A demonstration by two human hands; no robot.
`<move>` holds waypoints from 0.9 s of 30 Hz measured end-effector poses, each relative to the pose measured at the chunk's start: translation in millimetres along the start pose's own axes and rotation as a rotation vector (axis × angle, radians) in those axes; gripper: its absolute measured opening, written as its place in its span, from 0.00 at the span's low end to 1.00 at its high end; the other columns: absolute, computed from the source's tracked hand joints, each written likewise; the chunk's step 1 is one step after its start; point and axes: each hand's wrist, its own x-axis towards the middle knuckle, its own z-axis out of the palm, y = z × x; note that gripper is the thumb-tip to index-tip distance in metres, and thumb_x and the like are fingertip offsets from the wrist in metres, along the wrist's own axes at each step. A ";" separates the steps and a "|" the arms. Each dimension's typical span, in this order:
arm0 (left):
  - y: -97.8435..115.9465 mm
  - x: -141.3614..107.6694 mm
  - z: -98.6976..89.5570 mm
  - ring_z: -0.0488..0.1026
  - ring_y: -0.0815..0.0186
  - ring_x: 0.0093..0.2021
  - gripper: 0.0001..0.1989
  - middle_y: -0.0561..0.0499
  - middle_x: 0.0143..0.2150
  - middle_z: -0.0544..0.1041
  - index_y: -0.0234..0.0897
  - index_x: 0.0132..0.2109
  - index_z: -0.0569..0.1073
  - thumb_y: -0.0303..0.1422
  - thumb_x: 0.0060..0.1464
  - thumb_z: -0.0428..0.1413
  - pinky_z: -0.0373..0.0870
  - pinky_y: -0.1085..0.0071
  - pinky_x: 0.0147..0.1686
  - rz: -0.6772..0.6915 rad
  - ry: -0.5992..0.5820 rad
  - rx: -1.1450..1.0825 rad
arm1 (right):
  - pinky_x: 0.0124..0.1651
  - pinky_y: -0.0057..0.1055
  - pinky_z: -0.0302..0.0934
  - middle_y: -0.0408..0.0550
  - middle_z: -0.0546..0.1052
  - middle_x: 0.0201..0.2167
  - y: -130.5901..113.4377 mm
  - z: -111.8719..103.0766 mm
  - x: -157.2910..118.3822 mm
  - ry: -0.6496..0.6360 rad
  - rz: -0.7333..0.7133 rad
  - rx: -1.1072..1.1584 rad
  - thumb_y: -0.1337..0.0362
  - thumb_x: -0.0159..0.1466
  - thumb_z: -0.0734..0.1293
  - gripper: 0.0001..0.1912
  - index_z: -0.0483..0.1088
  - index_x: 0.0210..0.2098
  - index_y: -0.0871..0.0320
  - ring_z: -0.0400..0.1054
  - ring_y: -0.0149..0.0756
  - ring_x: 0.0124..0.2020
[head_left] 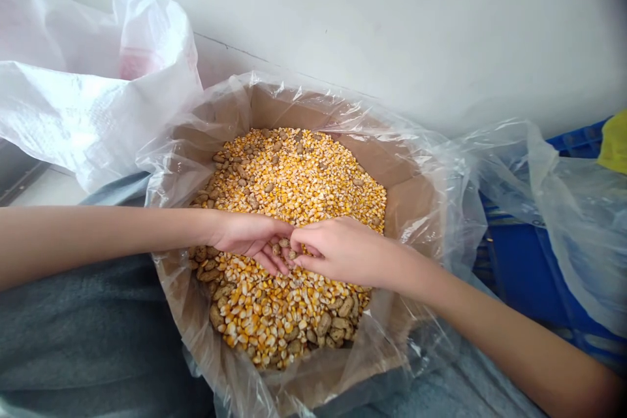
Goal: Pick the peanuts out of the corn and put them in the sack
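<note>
A cardboard box lined with clear plastic (416,209) holds yellow corn kernels (304,176) mixed with peanuts in their shells (343,323). Over the middle of the corn, my left hand (255,238) is turned palm up, with a few peanuts (281,248) lying on its curled fingers. My right hand (333,249) meets it from the right, its fingers pinched together at a peanut beside the left fingertips. More peanuts lie along the left edge and near the front of the corn.
A white woven sack (83,104) stands open at the back left. On the right are a blue crate (529,274), loose clear plastic and a yellow item (614,144). A pale wall (367,19) rises behind the box. My legs flank its front.
</note>
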 end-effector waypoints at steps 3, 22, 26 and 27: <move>-2.2 1.3 -0.9 0.68 0.69 0.32 0.12 0.51 0.29 0.70 0.35 0.31 0.68 0.39 0.45 0.49 0.62 0.71 0.33 0.002 -0.003 0.008 | 0.27 0.25 0.49 0.42 0.72 0.29 0.5 4.2 3.4 0.043 0.026 -0.019 0.63 0.58 0.56 0.09 0.66 0.31 0.57 0.64 0.29 0.29; 4.4 0.7 -8.1 0.63 0.74 0.26 0.12 0.54 0.27 0.66 0.35 0.33 0.69 0.39 0.46 0.49 0.58 0.77 0.26 0.029 0.148 -0.041 | 0.22 0.28 0.53 0.50 0.72 0.22 -62.8 52.3 -3.9 -0.302 -0.174 -0.241 0.73 0.51 0.62 0.03 0.68 0.25 0.63 0.65 0.33 0.22; 5.7 -0.3 -7.1 0.62 0.74 0.26 0.12 0.54 0.27 0.66 0.35 0.32 0.69 0.39 0.46 0.50 0.58 0.77 0.27 0.038 0.157 -0.050 | 0.26 0.31 0.55 0.52 0.72 0.21 -79.5 71.2 -1.1 -0.311 -0.076 -0.271 0.71 0.52 0.62 0.05 0.68 0.22 0.62 0.65 0.34 0.22; 6.3 -0.7 -6.7 0.62 0.74 0.26 0.12 0.54 0.26 0.66 0.35 0.32 0.69 0.39 0.45 0.50 0.58 0.77 0.27 0.039 0.162 -0.052 | 0.26 0.31 0.55 0.52 0.71 0.20 -82.5 74.2 -1.1 -0.334 -0.064 -0.276 0.71 0.52 0.62 0.05 0.68 0.22 0.62 0.64 0.34 0.22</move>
